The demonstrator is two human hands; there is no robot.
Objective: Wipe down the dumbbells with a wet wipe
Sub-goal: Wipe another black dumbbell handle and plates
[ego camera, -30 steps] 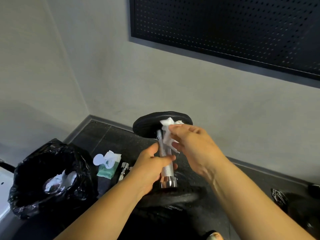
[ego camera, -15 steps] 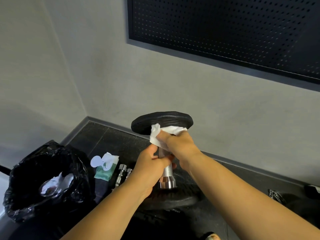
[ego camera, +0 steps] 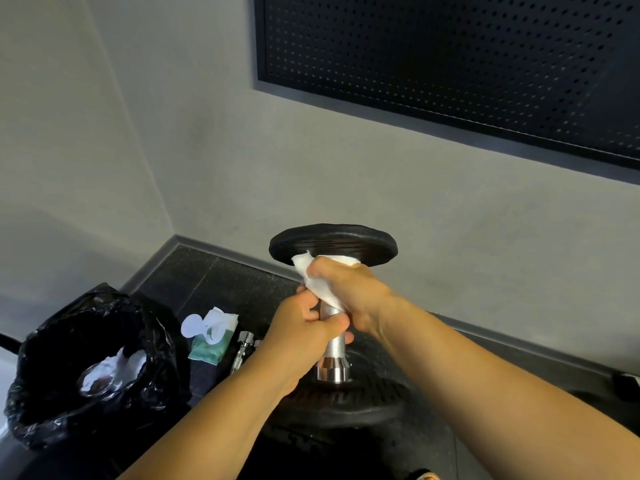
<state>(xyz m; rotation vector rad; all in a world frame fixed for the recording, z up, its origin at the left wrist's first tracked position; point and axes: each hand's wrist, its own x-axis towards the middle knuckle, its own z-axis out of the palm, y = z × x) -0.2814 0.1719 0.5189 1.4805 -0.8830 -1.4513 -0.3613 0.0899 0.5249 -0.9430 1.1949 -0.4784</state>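
Observation:
A dumbbell point(ego camera: 333, 242) stands on end on the dark floor, with black plates at top and bottom and a knurled silver handle point(ego camera: 335, 344) between them. My left hand point(ego camera: 304, 327) grips the handle around its middle. My right hand point(ego camera: 349, 289) is closed around the upper part of the handle just under the top plate, with a white wet wipe point(ego camera: 317, 284) wrapped between palm and metal. The lower silver collar shows below my left hand.
A black bin bag point(ego camera: 86, 368) holding used wipes stands at the left. A green pack of wet wipes point(ego camera: 209, 341) lies open beside it, with a small chrome bar point(ego camera: 242, 348) next to that. Grey walls meet in the corner behind.
My right hand went from dabbing the wipe near the top plate to closing fully around the upper handle with the wipe. My left hand kept its grip.

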